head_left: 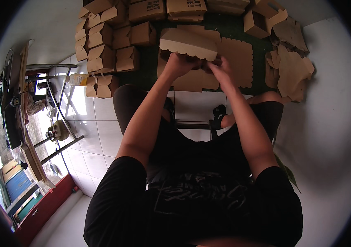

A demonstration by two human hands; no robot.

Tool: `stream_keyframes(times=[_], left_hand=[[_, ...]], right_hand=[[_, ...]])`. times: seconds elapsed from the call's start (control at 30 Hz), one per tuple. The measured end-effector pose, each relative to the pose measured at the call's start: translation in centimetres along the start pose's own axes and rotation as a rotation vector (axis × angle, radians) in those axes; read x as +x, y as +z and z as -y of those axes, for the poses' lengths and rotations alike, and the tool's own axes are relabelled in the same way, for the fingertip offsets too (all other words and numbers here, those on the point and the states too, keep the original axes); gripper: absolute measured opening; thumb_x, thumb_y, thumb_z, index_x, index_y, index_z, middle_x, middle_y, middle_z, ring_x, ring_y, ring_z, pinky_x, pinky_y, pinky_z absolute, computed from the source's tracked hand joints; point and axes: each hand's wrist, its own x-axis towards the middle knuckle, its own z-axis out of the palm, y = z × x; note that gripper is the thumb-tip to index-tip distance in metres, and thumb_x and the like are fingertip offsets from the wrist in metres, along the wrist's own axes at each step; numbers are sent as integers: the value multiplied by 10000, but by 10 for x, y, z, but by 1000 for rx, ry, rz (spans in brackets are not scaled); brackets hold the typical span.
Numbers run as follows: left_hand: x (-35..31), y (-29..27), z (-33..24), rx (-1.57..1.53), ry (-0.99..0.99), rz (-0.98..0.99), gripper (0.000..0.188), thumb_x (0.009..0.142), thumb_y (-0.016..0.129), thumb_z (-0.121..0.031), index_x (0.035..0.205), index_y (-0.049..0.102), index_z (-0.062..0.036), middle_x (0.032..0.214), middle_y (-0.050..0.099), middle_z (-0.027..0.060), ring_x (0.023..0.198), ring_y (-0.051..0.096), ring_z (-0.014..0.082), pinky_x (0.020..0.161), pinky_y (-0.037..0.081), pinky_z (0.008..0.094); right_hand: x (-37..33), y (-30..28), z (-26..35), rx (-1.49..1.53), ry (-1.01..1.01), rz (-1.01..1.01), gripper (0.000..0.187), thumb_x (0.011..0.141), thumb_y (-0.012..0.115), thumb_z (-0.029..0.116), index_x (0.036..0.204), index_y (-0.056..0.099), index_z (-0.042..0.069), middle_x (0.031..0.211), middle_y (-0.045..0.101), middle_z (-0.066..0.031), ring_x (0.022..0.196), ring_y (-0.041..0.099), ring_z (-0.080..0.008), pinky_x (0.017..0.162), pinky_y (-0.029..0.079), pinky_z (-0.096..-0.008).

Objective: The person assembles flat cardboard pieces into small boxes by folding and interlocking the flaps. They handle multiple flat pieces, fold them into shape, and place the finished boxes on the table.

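Folding is going on, I am judging: my left hand (180,62) and right hand (220,68) are both gripping a half-formed box (188,43) over the green mat (142,70), beside the flat blank (236,57). Next I am needing to tuck the flaps carefully.

White floor tiles (101,136) fill the middle left of the frame, with bright daylight glaring on them. A white wall (332,123) covers the right side. A dark green mat (142,70) lies at top centre. Metal chair legs (60,144) stand at the left.
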Motion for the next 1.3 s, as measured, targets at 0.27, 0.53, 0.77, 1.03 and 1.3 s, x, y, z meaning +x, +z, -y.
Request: stream_keyframes(times=[0.27,0.53,0.77,1.03,1.3], left_hand=[[5,-1,7,1,120,9,542,856,999,-124,1322,743,-15,1232,805,89,1100,791,203,908,687,367],[7,-1,8,-43,76,40,533,806,988,-111,1285,771,-26,1195,827,100,1107,803,225,908,682,399],[4,-1,2,20,82,57,559,868,972,-72,1360,715,-7,1225,796,99,1114,796,221,913,711,372],[5,5,12,18,26,14,489,823,964,-147,1273,808,-36,1177,858,116,1060,835,252,957,664,404],[2,4,-4,292,-45,-18,356,844,922,-250,1159,901,-85,1045,898,90,1028,873,240,960,674,358]], right_hand=[[-6,2,5,-38,25,-62,640,985,887,203,1499,613,-62,1284,804,-179,1081,809,-216,897,672,-349],[-1,-3,3,11,3,-35,695,927,921,180,1503,621,-67,1278,806,-198,1099,818,-241,922,667,-357],[10,-4,-2,-119,-22,-55,781,878,952,177,1540,608,-56,1303,789,-202,1113,812,-245,919,662,-357],[11,-8,0,-140,5,0,789,884,951,192,1557,606,-34,1325,779,-198,1120,807,-244,952,664,-365],[12,-8,1,-168,16,-10,686,914,892,143,1525,634,-31,1326,787,-189,1120,818,-263,941,676,-364]])
